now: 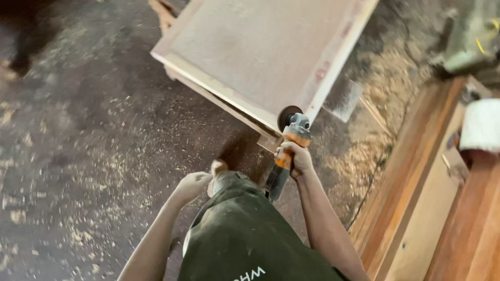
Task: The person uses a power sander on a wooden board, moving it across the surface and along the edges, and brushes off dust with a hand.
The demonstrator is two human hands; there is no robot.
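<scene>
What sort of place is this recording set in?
Likely a woodworking shop: sawdust and shavings cover the floor, a framed wooden panel lies ahead, and the right hand grips an angle grinder.

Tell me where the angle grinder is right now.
In the head view the angle grinder sits just right of centre, gripped by the right hand, its disc at the near corner of the wooden panel.
</scene>
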